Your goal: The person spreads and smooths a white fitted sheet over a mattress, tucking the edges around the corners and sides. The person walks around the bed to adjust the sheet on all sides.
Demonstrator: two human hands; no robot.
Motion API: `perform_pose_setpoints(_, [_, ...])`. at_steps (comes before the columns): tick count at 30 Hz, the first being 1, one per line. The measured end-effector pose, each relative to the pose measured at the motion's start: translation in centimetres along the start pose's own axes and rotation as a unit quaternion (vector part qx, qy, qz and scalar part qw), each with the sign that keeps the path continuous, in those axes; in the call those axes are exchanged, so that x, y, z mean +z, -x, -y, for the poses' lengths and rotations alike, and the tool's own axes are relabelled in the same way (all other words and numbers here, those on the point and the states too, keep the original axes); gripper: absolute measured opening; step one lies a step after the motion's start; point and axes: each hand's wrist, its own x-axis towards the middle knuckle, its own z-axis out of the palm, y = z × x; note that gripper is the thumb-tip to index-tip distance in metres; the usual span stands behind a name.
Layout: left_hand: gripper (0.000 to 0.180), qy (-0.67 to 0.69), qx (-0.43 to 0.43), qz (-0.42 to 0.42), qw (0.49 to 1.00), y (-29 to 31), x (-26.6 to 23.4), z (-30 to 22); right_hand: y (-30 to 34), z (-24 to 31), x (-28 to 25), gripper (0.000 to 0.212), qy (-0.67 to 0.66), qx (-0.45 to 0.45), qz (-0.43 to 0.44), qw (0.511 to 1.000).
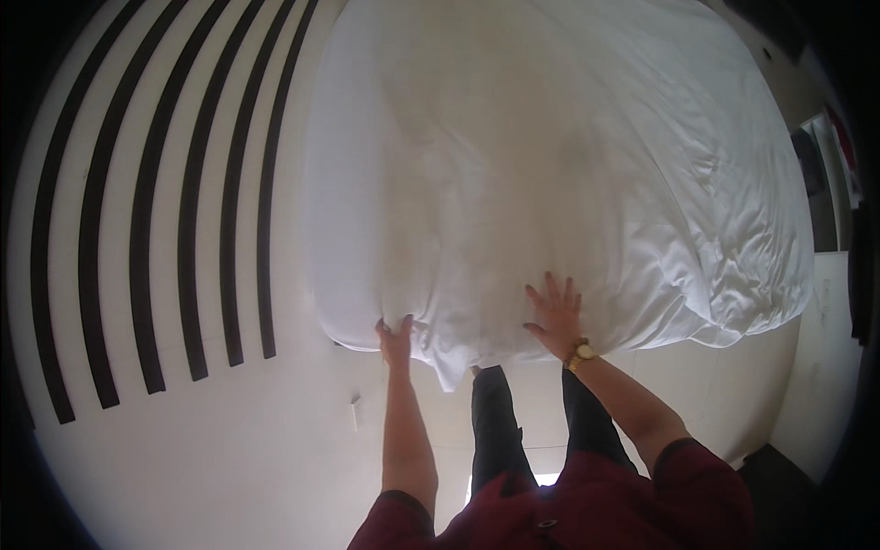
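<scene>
1. The sheet (513, 174), white and wide, spreads over a bulky, round-cornered form in front of the person; its near edge runs just beyond the legs, within reach of both hands.
2. The left hand (396, 345) is at that near edge, towards the left corner, thumb and a finger apart and touching the cloth; beside it the sheet bunches, and a loose point droops; whether the fingers pinch a fold I cannot tell, though being right at the edge suits handling the border.
3. The right hand (555, 319) grasps nothing; it lies palm down, fingers spread, on the sheet near the same edge; so broad a contact probably serves to press or steady the cloth; a gold-toned watch (581, 354) circles its wrist.
4. Between the hands the cloth is fairly smooth; towards the right it is heavily creased, perhaps because it lies slack there.
5. As for containers, I can make out no box, bag or bin; the sheet alone encloses something, likely a mattress by its shape, but the cloth hides it.
6. Dark bars (191, 247) stripe the pale surface on the left, well apart from the left hand.
</scene>
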Motion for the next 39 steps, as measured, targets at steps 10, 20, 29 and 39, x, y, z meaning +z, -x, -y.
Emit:
perform_pose_setpoints(10, [0.075, 0.135, 0.14, 0.032, 0.98, 0.2, 1.3, -1.0, -3.0, 9.9, 3.7, 0.069, 0.104, 0.033, 0.135, 0.985])
perform_pose_setpoints(20, [0.069, 0.437, -0.179, 0.251, 0.845, 5.1, -3.4, -7.4, -4.3, 10.7, 3.2, 0.044, -0.368, 0.037, 0.007, 0.929])
perform_pose_setpoints(29, [0.066, 0.158, -0.075, 0.071, 0.982, 3.3, -5.4, -5.7, -0.9, 5.3, 1.0, 0.017, -0.428, 0.091, 0.049, 0.898])
perform_pose_setpoints(39, [0.067, -0.087, 0.058, 0.021, 0.994, 0.4, 1.2, -3.8, 4.3, -1.5, 7.4, 0.009, -0.351, 0.224, -0.087, 0.905])
